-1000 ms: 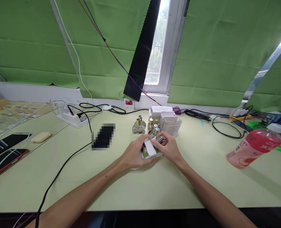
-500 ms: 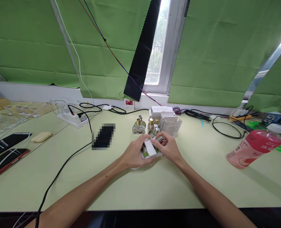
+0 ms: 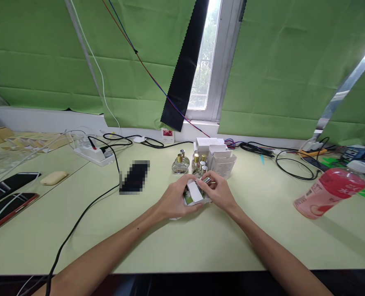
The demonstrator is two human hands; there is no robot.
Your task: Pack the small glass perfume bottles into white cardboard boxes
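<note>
My left hand [image 3: 174, 200] is wrapped around a small white carton [image 3: 195, 191] with a green printed side and a raised flap, just above the table. At the carton's open end, my right hand [image 3: 222, 192] grips a small perfume bottle [image 3: 207, 180]. Its silver cap shows between the fingers, while the fingers and carton hide most of its body. Just beyond, a flat clear perfume bottle with a gold cap [image 3: 180, 167] stands at the left, a silver-capped one behind it. Several more gold- and silver-capped bottles [image 3: 196, 163] stand behind my hands, partly covered.
White cartons [image 3: 222, 162] stand behind the bottles, some with open flaps. A pink drink bottle [image 3: 328, 191] tilts at the right. To the left lie a pixelated dark object [image 3: 135, 176], phones [image 3: 11, 209], a cream case [image 3: 54, 178] and a power strip [image 3: 92, 153]. A black cable [image 3: 86, 218] crosses the table.
My right fingers and the silver cap have shifted very slightly at the carton's open end. Everything else looks the same.
</note>
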